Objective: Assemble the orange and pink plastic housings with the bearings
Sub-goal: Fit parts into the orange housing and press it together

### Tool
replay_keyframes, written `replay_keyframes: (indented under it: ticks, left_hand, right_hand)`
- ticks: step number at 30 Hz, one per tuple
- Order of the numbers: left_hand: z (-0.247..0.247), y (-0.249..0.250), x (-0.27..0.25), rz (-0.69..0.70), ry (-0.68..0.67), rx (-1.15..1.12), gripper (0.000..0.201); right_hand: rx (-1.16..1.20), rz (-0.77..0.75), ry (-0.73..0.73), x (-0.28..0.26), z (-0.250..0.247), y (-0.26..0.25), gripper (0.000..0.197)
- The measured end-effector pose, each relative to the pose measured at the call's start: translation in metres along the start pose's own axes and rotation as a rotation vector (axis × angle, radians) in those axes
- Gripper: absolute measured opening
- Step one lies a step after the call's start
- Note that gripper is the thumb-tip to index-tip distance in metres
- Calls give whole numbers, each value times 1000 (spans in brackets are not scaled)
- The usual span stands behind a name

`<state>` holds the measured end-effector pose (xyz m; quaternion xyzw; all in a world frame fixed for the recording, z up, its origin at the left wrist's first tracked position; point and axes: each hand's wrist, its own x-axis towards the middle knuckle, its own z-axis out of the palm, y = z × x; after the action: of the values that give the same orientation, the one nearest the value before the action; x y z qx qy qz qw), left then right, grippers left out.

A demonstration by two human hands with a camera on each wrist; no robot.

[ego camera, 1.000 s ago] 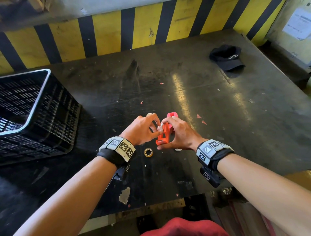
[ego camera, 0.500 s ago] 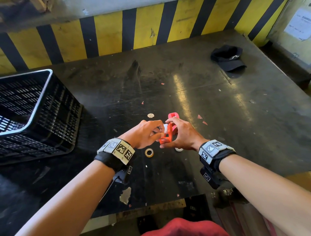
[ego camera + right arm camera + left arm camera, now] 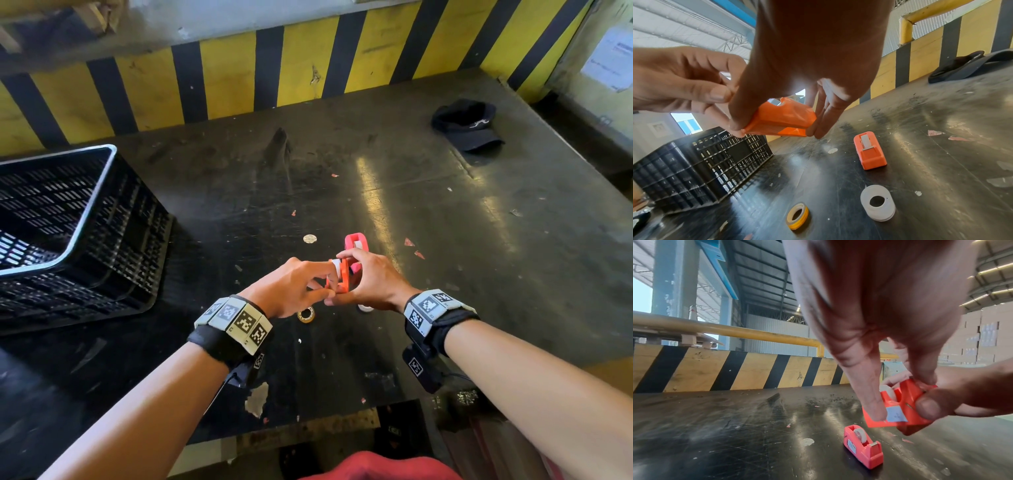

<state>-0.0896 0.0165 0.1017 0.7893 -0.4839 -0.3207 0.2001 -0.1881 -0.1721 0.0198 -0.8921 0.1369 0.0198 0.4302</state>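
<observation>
The orange housing (image 3: 339, 279) is held in the air just above the table between both hands. A white roll (image 3: 889, 392) sits in it. My right hand (image 3: 356, 277) grips the housing from the right, thumb below and fingers on top. My left hand (image 3: 322, 281) pinches its left end, and the index finger (image 3: 873, 402) lies along the labelled side. In the right wrist view the housing (image 3: 781, 121) shows from below. Just beyond the hands, the pink housing (image 3: 356, 244) stands on the table with its own roll. A yellow ring (image 3: 306, 314) and a white ring (image 3: 877, 203) lie below the hands.
A black slatted crate (image 3: 68, 233) stands at the left of the dark table (image 3: 479, 257). A black cap (image 3: 467, 125) lies at the far right. A small pale disc (image 3: 309, 238) lies beyond the hands. A yellow and black striped wall (image 3: 233, 75) closes the back.
Both hands have kept hold of the orange housing and dropped slightly toward the near edge. The pale disc behind the left hand has come into view.
</observation>
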Motion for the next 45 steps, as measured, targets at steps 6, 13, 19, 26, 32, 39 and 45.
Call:
replay_keyframes:
  ticks: [6,13,19,26,32,39,45]
  left_hand:
    - [-2,0,2,-11,30,46,13]
    - [0,-1,6,22,6,100,21]
    - [10,3,8,39,143,116,41]
    - [10,-5,19,-84,282,-398,60]
    - [5,-23,19,-141,204,-378,93]
    - [14,-32,30,-189,10,-279,106]
    - [24,-59,59,-268,88,-163,98]
  right_hand:
    - [84,80,-66,2,-4,-1,108]
    - [159,144,-148,-3,-8,6,120]
    - [197,133,-129,-6,-9,8,120]
    - [197,74,-119,-6,-7,2,123]
    - [222,61,-101,-8,-14,0,117]
    - [165,3,-159,-5,-13,-2,128]
    - [-14,42,-277,16,-10,18,126]
